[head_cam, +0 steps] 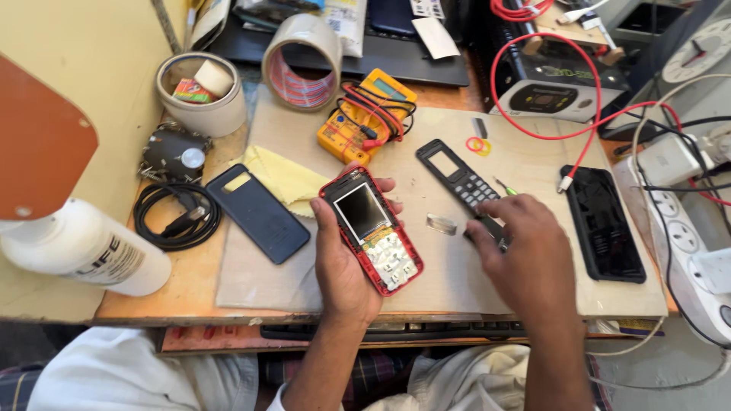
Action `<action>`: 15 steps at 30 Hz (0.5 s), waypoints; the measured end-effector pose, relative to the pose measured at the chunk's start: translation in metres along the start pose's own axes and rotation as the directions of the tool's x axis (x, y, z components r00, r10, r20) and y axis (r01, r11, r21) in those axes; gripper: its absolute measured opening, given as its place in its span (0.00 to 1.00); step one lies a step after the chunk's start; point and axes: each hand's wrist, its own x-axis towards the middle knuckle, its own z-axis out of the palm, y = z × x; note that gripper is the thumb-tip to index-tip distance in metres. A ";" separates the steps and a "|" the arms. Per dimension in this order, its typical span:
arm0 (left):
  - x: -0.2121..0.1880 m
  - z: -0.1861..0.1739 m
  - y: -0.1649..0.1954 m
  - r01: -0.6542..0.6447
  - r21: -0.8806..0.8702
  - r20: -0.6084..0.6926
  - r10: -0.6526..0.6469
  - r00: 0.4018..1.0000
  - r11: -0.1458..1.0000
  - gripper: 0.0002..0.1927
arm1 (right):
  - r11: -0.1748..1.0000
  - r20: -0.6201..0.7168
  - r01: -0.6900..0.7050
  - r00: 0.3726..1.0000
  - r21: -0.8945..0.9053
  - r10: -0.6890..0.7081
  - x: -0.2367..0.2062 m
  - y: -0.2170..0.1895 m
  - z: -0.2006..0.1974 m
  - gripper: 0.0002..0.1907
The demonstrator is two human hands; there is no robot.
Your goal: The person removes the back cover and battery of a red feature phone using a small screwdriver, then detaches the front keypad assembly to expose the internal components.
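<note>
We see our left hand (pixel 344 259) curled around a small red phone body (pixel 371 230) with its front cover off, screen and white keypad membrane exposed, held face up just above the front edge of the surface (pixel 457 281). Our right hand (pixel 525 255) lies palm down near the middle of the front edge, its fingertips (pixel 480 228) pressing on the lower end of a black keypad front cover (pixel 464 186) that lies flat and diagonal on the pale board; the fingers look half bent, though we cannot tell for certain whether they pinch the cover or only rest on it. Between the two hands sits a small silvery metal piece (pixel 441 224), apart from both. A dark smartphone (pixel 604 223) lies face up toward the right edge, touched by the plug of a red cable (pixel 579 156). Toward the left edge lie a dark blue phone back case (pixel 257 212), a yellow cloth (pixel 285 177) and a coiled black cable (pixel 177 215). Farther back stand a yellow multimeter (pixel 367 114), a roll of tape (pixel 302 61) and a round white container (pixel 202 95). A white bottle (pixel 84 247) lies at the front left corner, and a white power strip (pixel 685 243) runs along the right edge.
</note>
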 end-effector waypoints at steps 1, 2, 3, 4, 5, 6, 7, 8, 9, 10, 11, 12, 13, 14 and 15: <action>0.000 0.000 0.000 0.010 -0.012 -0.001 -0.010 1.000 1.000 0.35 | 0.999 -0.048 0.049 0.998 0.001 -0.049 -0.005 -0.006 0.005 0.11; 0.000 0.000 0.000 0.019 -0.022 0.000 -0.019 1.000 1.000 0.35 | 0.999 0.015 0.042 0.999 -0.002 -0.042 -0.006 -0.012 0.012 0.12; -0.001 -0.001 0.000 0.031 -0.031 -0.001 -0.031 1.000 0.999 0.35 | 0.999 0.079 0.032 0.996 -0.005 -0.032 -0.007 -0.017 0.019 0.13; -0.002 -0.001 0.000 0.032 -0.028 0.006 -0.032 0.999 0.999 0.35 | 1.000 0.139 0.019 0.990 -0.008 -0.017 -0.008 -0.021 0.024 0.15; -0.003 -0.002 0.001 0.031 -0.025 0.018 -0.031 0.999 0.999 0.35 | 1.000 0.123 0.008 0.992 0.000 -0.008 -0.006 -0.022 0.025 0.14; -0.003 -0.002 0.001 0.023 -0.021 0.031 -0.023 0.999 1.000 0.35 | 1.000 0.107 0.003 0.994 0.012 -0.004 -0.003 -0.022 0.028 0.13; -0.003 -0.003 0.002 0.035 -0.030 0.034 -0.034 0.999 0.999 0.34 | 1.000 0.094 -0.001 0.996 0.023 -0.001 0.001 -0.022 0.030 0.12; -0.003 -0.004 0.003 0.049 -0.041 0.038 -0.047 0.998 0.998 0.34 | 0.999 0.093 -0.025 0.995 0.028 0.022 0.004 -0.020 0.031 0.13; -0.003 -0.004 0.003 0.064 -0.052 0.043 -0.062 0.997 0.997 0.33 | 0.998 0.092 -0.050 0.995 0.033 0.047 0.008 -0.019 0.033 0.13; -0.003 -0.005 0.004 0.079 -0.061 0.049 -0.076 0.996 0.995 0.33 | 0.996 0.092 -0.078 0.993 0.036 0.074 0.009 -0.016 0.034 0.13; -0.002 -0.006 0.004 0.096 -0.071 0.056 -0.092 0.994 0.993 0.33 | 0.994 0.110 -0.110 0.988 0.026 0.107 0.011 -0.014 0.035 0.13; -0.002 -0.006 0.004 0.113 -0.081 0.064 -0.108 0.992 0.990 0.32 | 0.990 0.126 -0.143 0.982 0.015 0.140 0.013 -0.011 0.036 0.13; -0.002 -0.007 0.004 0.118 -0.089 0.068 -0.112 0.991 0.989 0.32 | 0.984 0.142 -0.177 0.974 0.002 0.174 0.014 -0.009 0.036 0.12; -0.002 -0.008 0.003 0.122 -0.097 0.070 -0.116 0.991 0.988 0.32 | 0.983 0.155 -0.181 0.972 0.001 0.179 0.016 -0.007 0.037 0.12; -0.002 -0.008 0.003 0.126 -0.103 0.073 -0.119 0.990 0.987 0.32 | 0.983 0.167 -0.185 0.969 0.001 0.182 0.018 -0.005 0.036 0.12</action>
